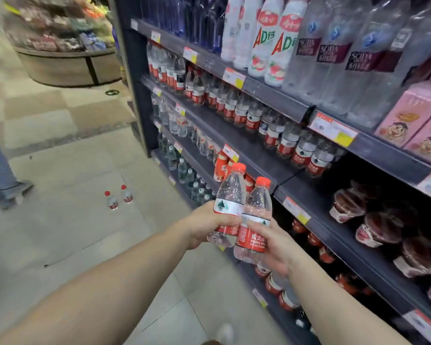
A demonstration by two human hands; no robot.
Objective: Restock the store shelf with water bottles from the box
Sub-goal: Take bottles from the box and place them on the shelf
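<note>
Two small water bottles with red caps are up in the air in front of the shelf, side by side and touching. The left hand [204, 224] is wrapped around the left bottle [228, 205], and the right hand [275, 245] is wrapped around the right bottle [254, 225]. Neither bottle is on a shelf yet, so this trip is only part done. The row of matching red-label bottles [271, 130] on the middle shelf [249, 155] runs along the back, and the front of that shelf is bare, so I think there is room for more. Two more small bottles [120, 196] stand on the floor [72, 220] well away from the shelf, so more work is likely left. The box is not in view. The red label on the right bottle has white Chinese writing and some small letters too blurry to read, and the left one shows a green mountain sign. Up top, clear bottles [339, 51] say "SODA", and white bottles [274, 41] say "AD". Yellow price tags [334, 130] are too small to read. Pink cartons [413, 120] show a cartoon face.
</note>
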